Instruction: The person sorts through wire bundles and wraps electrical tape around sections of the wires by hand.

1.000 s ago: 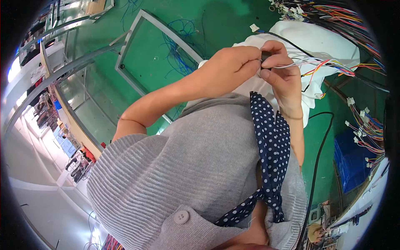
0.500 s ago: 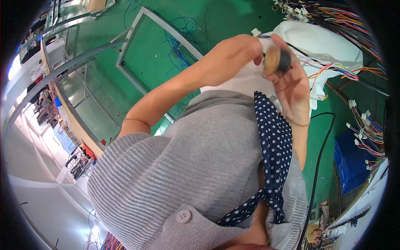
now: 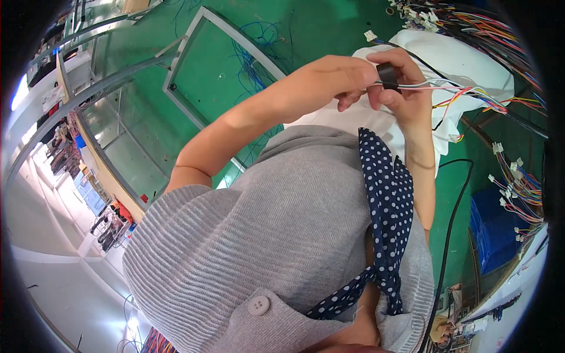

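Above my lap, my right hand point(image 3: 414, 100) curls its fingers around a roll of black tape point(image 3: 388, 75), turned edge-on. My left hand point(image 3: 346, 76) meets it from the left, its fingertips pinching the ends of thin wires point(image 3: 428, 86). These white, grey and pink wires pass across the roll and lead right to a bundle. What lies between the left fingertips is partly hidden. Beyond the hands a black cable ends in a white connector point(image 3: 370, 36). White cloth point(image 3: 471, 62) spreads beneath the hands and the wires.
A grey metal frame point(image 3: 183, 56) stands on the green floor point(image 3: 318, 26) at the far left, with tangled blue wire point(image 3: 253, 65) by it. Thick wire harnesses point(image 3: 482, 26) hang at the upper right. Blue sheeting point(image 3: 497, 229) and more connectors point(image 3: 515, 167) are on the right.
The tape roll has turned from showing its tan core to edge-on. Wires now run straight between my hands, and my left fingertips are on them. The white connector has shifted slightly.
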Demonstrator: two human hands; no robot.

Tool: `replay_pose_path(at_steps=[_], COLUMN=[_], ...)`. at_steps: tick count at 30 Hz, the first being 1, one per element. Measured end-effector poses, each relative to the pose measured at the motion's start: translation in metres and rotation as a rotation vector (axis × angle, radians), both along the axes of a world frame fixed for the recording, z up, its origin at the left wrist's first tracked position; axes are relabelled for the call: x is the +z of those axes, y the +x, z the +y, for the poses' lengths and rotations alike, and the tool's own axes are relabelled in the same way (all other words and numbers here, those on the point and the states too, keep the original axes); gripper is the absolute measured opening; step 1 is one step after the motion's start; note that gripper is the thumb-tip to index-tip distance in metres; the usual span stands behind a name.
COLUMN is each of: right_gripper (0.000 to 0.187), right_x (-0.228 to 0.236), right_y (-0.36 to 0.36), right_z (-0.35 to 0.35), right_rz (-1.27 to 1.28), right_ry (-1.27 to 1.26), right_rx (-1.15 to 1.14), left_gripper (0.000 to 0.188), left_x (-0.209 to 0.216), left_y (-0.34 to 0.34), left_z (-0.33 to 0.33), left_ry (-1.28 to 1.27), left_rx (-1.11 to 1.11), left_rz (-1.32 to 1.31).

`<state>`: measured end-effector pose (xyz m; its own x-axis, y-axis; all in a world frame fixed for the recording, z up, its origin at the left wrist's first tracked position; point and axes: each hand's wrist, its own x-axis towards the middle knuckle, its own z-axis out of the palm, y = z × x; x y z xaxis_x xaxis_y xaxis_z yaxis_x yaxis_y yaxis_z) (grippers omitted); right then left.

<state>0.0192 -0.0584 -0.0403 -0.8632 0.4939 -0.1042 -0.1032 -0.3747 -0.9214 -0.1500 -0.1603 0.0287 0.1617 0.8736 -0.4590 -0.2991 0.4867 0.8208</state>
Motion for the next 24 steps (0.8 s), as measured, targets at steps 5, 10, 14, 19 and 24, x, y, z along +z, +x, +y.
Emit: replay_pose_path(at_steps=[5, 10, 14, 19, 24], right_gripper=[0.046, 0.048, 0.056, 0.071, 0.051], right_x=[0.000, 0.006, 0.013, -0.009, -0.003], right_y=[-0.003, 0.004, 0.016, 0.033, 0.020], right_z=[-0.012, -0.034, -0.033, -0.024, -0.034], right_rz=[0.030, -0.101, 0.107, 0.317, 0.047], right_ry=[-0.010, -0.012, -0.500, -1.142, -0.699], right_rx=[-0.170, -0.184, -0.169, -0.134, -0.184], left_gripper=[0.021, 0.012, 0.011, 0.022, 0.037], left_x=[-0.007, -0.023, -0.030, -0.003, 0.005], left_y=[0.007, 0.009, 0.006, 0.003, -0.007], left_z=[0.000, 0.005, 0.006, 0.003, 0.003], left_ry=[0.051, 0.641, 0.660, 0.040, -0.110], left_rx=[0.082, 0.217, 0.226, 0.126, 0.041], left_rz=[0.137, 1.070, 1.256, 0.249, 0.047])
